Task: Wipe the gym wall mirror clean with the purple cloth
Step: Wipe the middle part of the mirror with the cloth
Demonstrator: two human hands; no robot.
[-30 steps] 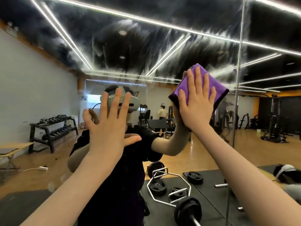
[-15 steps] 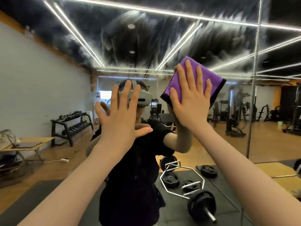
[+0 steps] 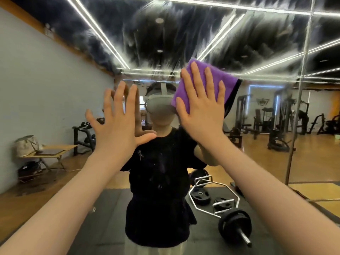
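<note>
**Cloth pressed flat on the mirror, view shifted left**

The right hand [image 3: 202, 105] lies flat with straight, slightly spread fingers on the purple cloth [image 3: 217, 80], pressing it against the mirror [image 3: 165, 34] at about head height. The left hand [image 3: 119, 122] is raised beside it, fingers fanned wide and thumb out, holding nothing; whether its palm touches the glass cannot be told. Streaky smears cover the upper glass. Compared with half a second ago, the cloth and right hand sit lower against the reflection, now overlapping the edge of the reflected headset [image 3: 160, 105], and the mirror's seam [image 3: 301, 89] has slid further toward the right edge. The reflected barbell [image 3: 233, 223] and weight plates [image 3: 200, 196] lie on the dark floor mat [image 3: 103, 208].
</note>
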